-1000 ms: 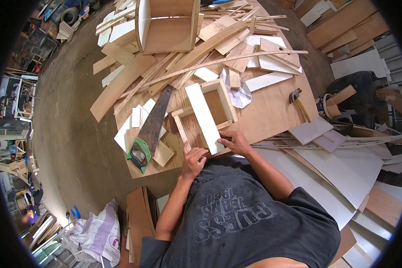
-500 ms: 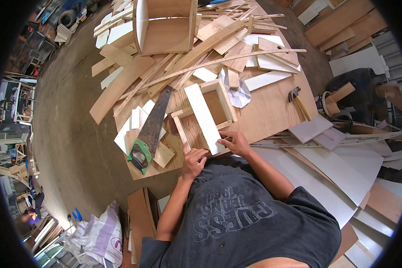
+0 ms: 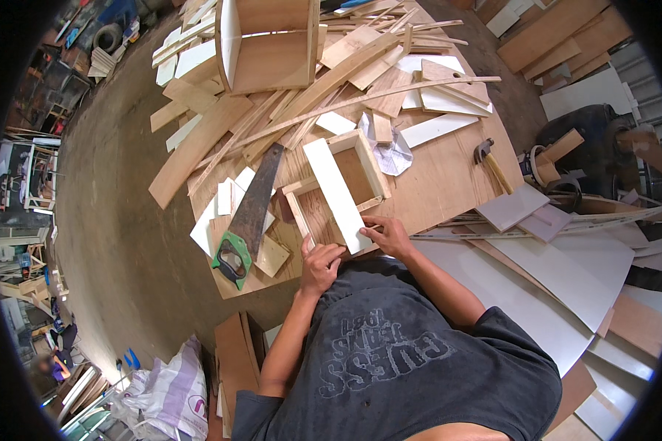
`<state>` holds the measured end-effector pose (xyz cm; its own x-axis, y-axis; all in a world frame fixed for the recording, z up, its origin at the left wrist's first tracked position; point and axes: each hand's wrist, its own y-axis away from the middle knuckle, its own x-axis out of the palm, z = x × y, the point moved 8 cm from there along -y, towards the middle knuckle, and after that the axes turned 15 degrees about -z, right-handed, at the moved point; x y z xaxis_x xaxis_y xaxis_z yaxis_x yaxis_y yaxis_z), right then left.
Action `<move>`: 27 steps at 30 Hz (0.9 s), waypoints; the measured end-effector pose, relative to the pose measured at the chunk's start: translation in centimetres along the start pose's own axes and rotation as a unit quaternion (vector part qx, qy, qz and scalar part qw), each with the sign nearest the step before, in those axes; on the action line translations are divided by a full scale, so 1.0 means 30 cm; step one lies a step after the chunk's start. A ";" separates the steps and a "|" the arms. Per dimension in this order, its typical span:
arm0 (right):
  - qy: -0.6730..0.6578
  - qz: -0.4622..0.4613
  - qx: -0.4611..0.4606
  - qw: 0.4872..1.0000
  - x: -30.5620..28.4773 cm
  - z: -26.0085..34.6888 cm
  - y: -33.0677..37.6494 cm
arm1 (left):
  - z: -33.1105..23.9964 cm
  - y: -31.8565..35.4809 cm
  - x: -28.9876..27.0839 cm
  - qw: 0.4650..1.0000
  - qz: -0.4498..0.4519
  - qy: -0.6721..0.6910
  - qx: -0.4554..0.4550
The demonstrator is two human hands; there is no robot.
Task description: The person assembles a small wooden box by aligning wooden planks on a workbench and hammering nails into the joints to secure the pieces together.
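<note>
On the near edge of the plywood-topped table lies a small wooden box frame (image 3: 377,173) with compartments. A white board strip (image 3: 333,185) rests across its top, running from the far side to the near edge. My left hand (image 3: 321,266) is closed on the frame's near left corner, one finger stretched along the edge, the others curled. At the strip's near end, my right hand (image 3: 388,237) pinches the board's right edge against the frame. The undersides of both grips are hidden. A green-handled handsaw (image 3: 256,209) lies left of the frame.
A claw hammer (image 3: 494,167) lies at the table's right. Wood strips and offcuts (image 3: 331,81) pile up across the far side, with an open wooden box (image 3: 268,59) among them. White panels (image 3: 518,272) lean at the right; a white sack (image 3: 173,393) sits lower left.
The whole view has shifted slightly. Both hands keep the same hold on the frame and the white board.
</note>
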<state>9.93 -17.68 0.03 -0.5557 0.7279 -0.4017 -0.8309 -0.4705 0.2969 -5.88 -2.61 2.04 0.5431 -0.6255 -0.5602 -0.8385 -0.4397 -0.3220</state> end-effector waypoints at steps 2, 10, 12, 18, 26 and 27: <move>-0.008 -0.004 0.010 1.000 0.003 0.002 0.003 | 0.010 0.005 0.001 1.000 0.004 0.003 -0.001; -0.008 -0.016 0.003 1.000 0.003 -0.014 0.001 | -0.005 -0.006 -0.002 1.000 0.001 0.001 0.007; -0.015 -0.021 -0.009 1.000 0.005 -0.020 0.001 | -0.006 -0.006 -0.003 1.000 0.001 0.000 0.006; -0.004 -0.022 -0.004 1.000 0.014 -0.033 0.001 | 0.008 0.005 -0.003 1.000 0.008 0.006 0.004; -0.020 -0.016 0.011 1.000 0.016 -0.039 0.000 | -0.001 -0.001 -0.010 1.000 -0.001 -0.004 0.020; -0.025 -0.014 0.018 0.999 0.013 -0.045 0.001 | -0.022 -0.010 -0.017 0.999 -0.007 -0.011 0.029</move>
<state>9.66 -18.09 -1.28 -0.5300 0.7646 -0.3668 -0.8438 -0.4327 0.3174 -5.88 -2.57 2.92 0.5548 -0.6049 -0.5712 -0.8319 -0.4097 -0.3743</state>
